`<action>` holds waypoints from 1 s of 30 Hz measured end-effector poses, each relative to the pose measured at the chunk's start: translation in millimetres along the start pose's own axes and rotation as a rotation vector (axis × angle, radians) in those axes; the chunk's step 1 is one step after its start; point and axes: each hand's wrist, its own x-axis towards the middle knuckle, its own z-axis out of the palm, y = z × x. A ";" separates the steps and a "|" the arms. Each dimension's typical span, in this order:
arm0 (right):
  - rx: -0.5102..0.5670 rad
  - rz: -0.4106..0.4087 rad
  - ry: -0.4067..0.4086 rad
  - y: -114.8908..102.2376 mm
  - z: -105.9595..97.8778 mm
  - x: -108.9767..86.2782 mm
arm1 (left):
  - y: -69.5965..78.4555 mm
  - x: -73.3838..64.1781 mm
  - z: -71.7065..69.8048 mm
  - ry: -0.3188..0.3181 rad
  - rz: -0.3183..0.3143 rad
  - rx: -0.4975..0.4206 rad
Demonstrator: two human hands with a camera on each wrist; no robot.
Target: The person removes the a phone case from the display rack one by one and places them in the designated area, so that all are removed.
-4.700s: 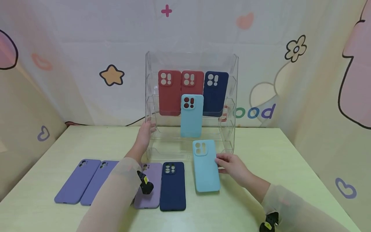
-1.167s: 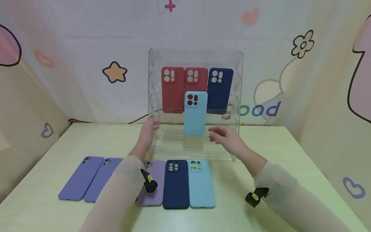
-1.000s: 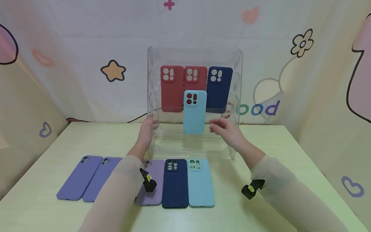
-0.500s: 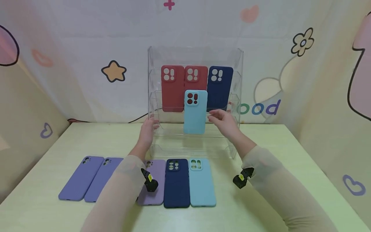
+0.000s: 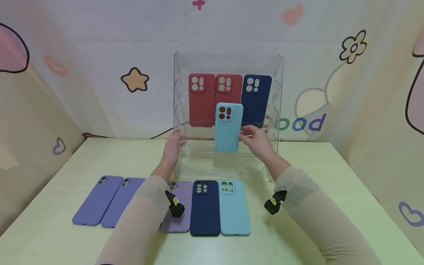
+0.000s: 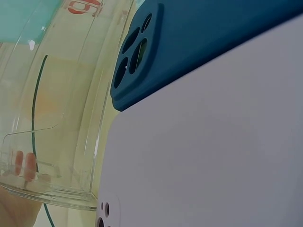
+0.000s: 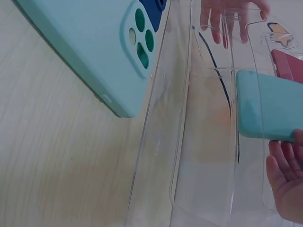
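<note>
A clear tiered display rack [image 5: 228, 173] stands on the table. My left hand [image 5: 172, 149] grips its left side, and the left wrist view shows the fingertips [image 6: 30, 165] through the clear plastic. On a middle tier a light blue phone case [image 5: 228, 132] stands upright, tilted slightly to the right. My right hand [image 5: 256, 141] pinches its right edge, the thumb at the front. In the right wrist view, the fingers lie along the edge of this case [image 7: 270, 106]. Two red cases [image 5: 202, 101] and a dark blue case [image 5: 256, 99] stand on the tier behind.
In front of the rack lies a row of phone cases: two violet ones [image 5: 97, 200], a lilac one [image 5: 182, 221] partly under my left sleeve, a dark blue one [image 5: 205, 209] and a light blue one [image 5: 235, 209]. A patterned cloth [image 5: 99, 92] hangs behind the table.
My right hand laid a light blue case beside the dark blue one on the table, then rose to the light blue case on the rack and took its edge. My left hand stayed at the rack.
</note>
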 end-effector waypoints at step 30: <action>0.181 -0.041 0.014 -7.4 -18.5 -43.2 | 0.1 -3.8 -0.8 -0.006 0.022 -0.018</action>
